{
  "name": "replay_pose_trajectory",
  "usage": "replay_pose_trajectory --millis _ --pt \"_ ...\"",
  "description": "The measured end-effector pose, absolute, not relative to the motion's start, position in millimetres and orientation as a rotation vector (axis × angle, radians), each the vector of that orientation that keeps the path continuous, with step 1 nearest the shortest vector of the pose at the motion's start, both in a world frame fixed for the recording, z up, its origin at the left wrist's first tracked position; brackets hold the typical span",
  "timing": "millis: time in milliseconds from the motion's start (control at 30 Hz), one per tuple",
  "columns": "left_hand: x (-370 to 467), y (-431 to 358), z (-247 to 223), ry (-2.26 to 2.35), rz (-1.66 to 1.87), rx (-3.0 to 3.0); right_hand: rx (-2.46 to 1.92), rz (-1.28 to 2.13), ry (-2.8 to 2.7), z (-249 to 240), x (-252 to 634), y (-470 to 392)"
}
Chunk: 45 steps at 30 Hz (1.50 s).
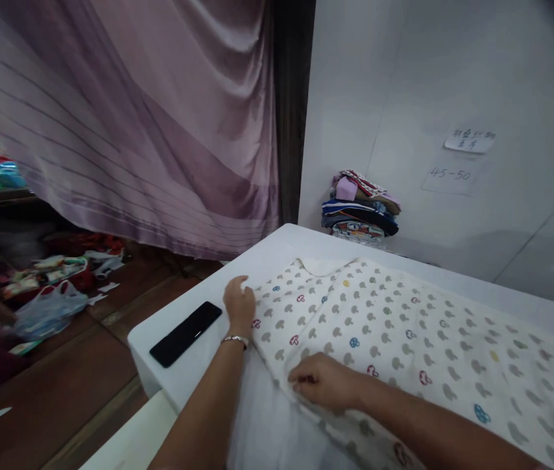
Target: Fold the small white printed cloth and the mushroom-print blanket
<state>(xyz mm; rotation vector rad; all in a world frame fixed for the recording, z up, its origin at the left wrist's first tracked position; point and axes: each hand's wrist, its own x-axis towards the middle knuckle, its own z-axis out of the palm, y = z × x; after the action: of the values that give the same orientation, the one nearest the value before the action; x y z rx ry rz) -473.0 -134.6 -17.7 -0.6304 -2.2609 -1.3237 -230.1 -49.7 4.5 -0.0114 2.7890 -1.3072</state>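
Note:
A cream cloth (pixel 389 326) printed with grey, red and blue mushroom shapes lies spread over the white table (pixel 267 251). At its left edge is my left hand (pixel 240 305), with a bracelet on the wrist, fingers curled and partly hidden. My right hand (pixel 323 382) is closed at the cloth's near edge, its fingers pinched on the fabric. Left of my left hand, a black phone (pixel 186 333) lies flat on the table.
Folded clothes (pixel 362 209) are stacked beyond the table's far edge by the white wall. A pink curtain (pixel 173 124) hangs at the back left. Plastic bags (pixel 51 310) and other items lie on the floor at left.

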Motion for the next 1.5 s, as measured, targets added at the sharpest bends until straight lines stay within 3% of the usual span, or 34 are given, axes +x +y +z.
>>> replay_pose_trajectory --millis 100,200,333,467,733,933,1133,1200,1300,1367,1500 --pt "-444.2 -116.5 -20.0 -2.383 -0.998 -1.093 0.115 -1.285 2.986 15.2 -252.9 -4.3" --pt "-431.2 -108.2 -27.5 -2.544 -0.772 -1.306 0.449 -1.023 3.219 24.8 -281.4 56.5" --pt "-436.2 -109.0 -33.3 -2.592 -0.751 -1.319 0.772 -0.403 3.246 26.8 -315.7 128.8" --pt "-441.3 -109.7 -33.8 -2.589 -0.788 -1.329 0.830 0.023 3.094 11.8 -345.1 162.4" --pt "-445.3 -110.1 -39.5 -2.541 -0.902 -1.330 0.812 0.079 3.064 3.4 -374.7 170.2" --pt "-419.0 -115.3 -13.8 -2.399 -1.472 -1.441 0.544 -0.115 3.432 23.7 -302.5 130.9" --pt "-340.2 -104.0 -9.2 -2.922 -2.994 -1.265 -0.174 -0.563 3.194 3.3 -171.2 13.7" --pt "-323.4 -100.0 -14.8 -2.976 -3.180 -1.184 -0.240 -0.745 3.054 11.3 -153.8 4.2" --pt "-315.4 -97.3 -21.0 -2.964 -3.119 -1.160 -0.063 -1.026 3.110 29.1 -166.7 40.9" --pt "-317.9 -97.8 -22.2 -2.907 -3.146 -1.145 0.286 -1.043 3.269 35.9 -194.1 88.1" --pt "-326.7 -102.2 -21.0 -2.651 -3.324 -1.162 1.061 -0.637 3.226 32.0 -258.6 182.1"
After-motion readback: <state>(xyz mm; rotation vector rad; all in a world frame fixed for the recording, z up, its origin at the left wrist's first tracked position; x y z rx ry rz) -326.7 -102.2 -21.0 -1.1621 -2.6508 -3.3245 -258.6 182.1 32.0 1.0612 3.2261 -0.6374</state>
